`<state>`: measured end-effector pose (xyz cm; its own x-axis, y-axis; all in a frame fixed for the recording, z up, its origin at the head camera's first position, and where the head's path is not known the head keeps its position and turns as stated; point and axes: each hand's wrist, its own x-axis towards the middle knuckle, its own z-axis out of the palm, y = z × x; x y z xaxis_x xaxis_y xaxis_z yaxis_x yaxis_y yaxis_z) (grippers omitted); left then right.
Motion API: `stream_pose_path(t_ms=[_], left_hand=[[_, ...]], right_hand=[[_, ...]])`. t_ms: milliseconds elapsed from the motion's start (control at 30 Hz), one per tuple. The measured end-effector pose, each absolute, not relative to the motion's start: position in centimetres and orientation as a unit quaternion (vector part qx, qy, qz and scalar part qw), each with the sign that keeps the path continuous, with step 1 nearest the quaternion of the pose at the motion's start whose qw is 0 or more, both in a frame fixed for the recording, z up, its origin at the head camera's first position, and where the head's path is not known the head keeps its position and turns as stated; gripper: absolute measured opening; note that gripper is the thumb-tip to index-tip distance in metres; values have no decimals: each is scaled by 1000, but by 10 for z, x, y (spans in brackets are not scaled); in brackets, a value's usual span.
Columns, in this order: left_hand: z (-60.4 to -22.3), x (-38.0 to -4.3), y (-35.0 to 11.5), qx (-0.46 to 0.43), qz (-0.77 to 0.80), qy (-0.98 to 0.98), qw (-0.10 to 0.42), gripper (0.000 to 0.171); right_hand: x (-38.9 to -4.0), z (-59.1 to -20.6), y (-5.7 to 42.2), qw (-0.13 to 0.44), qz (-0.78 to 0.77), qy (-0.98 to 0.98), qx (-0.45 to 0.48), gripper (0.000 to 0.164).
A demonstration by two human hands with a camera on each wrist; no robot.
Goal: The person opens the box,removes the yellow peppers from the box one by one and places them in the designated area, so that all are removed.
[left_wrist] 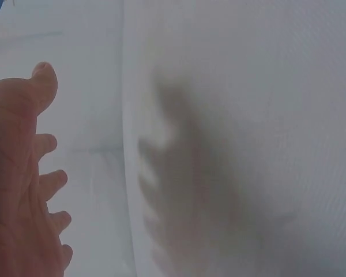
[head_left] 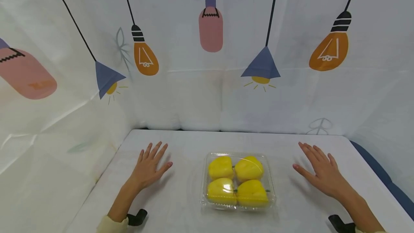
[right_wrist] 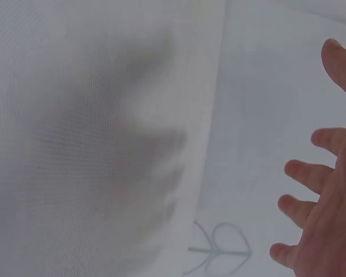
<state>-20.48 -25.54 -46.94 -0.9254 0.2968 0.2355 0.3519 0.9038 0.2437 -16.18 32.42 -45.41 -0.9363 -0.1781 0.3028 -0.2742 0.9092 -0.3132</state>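
Note:
On the white table a clear plastic clamshell box [head_left: 239, 208] holds several yellow bell peppers [head_left: 252, 193], set in two rows. My left hand [head_left: 150, 170] hovers over the table to the left of the box, fingers spread, holding nothing. To the right of the box my right hand [head_left: 323, 175] is likewise raised with its fingers spread and nothing in it. In the left wrist view the left palm [left_wrist: 14, 173] shows at the left edge, its shadow on the tabletop. The right wrist view has the right palm [right_wrist: 334, 219] at its right edge.
A white cloth backdrop [head_left: 181, 96] printed with lamps and bulbs stands behind the table [head_left: 187, 143]. A dark blue object [head_left: 372, 164] shows beyond the table's right edge. Black straps [head_left: 137, 217] sit at both wrists.

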Motion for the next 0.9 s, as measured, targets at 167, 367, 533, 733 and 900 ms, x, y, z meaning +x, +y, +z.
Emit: stream_pose_path(t_ms=[167, 367, 533, 733, 900], left_hand=[[-469, -200, -248, -177, -180, -963, 94, 75], [-467, -196, -243, -186, -198, -959, 80, 76], [-466, -193, -239, -192, -207, -957, 64, 76], [-464, -187, -233, -197, -223, -954, 45, 76], [-460, -181, -228, -199, -236, -951, 22, 77]], right_hand=[[-159, -453, 322, 146, 184, -963, 130, 83], [-157, -449, 317, 161, 193, -958, 141, 81], [-155, -450, 314, 167, 191, -956, 145, 79], [-149, -449, 312, 151, 193, -960, 136, 78], [-146, -449, 308, 139, 194, -961, 137, 78]])
